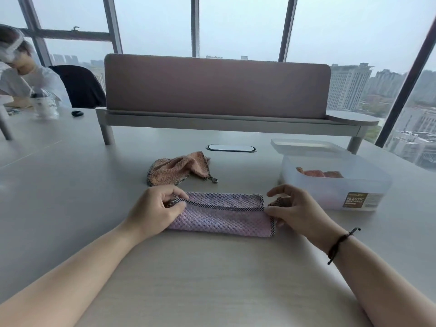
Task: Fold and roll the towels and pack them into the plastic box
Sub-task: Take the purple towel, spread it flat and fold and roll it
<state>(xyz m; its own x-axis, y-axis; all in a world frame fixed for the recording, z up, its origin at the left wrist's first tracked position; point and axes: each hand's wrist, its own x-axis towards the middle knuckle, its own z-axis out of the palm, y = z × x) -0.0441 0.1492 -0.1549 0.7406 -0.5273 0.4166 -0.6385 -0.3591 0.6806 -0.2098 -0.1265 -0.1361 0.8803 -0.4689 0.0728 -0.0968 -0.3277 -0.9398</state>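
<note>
Between our two hands lies the pink towel [220,214], folded into a long strip flat on the bench [212,279], so that both ends are within reach for squaring the fold. Our left hand [155,208] pinches the trimmed edge at its end between thumb and forefinger, seemingly to keep the layers aligned. Our right hand [295,208] curls at the other end, thumb on the corner and fingertips nipping the edge, likely to tighten the fold before rolling. Beyond the left hand sits the orange towel [179,167], crumpled and awaiting its turn. Past the right hand stands the plastic box [335,185], open, with rolled towels already inside; its lid [306,146] rests behind it.
</note>
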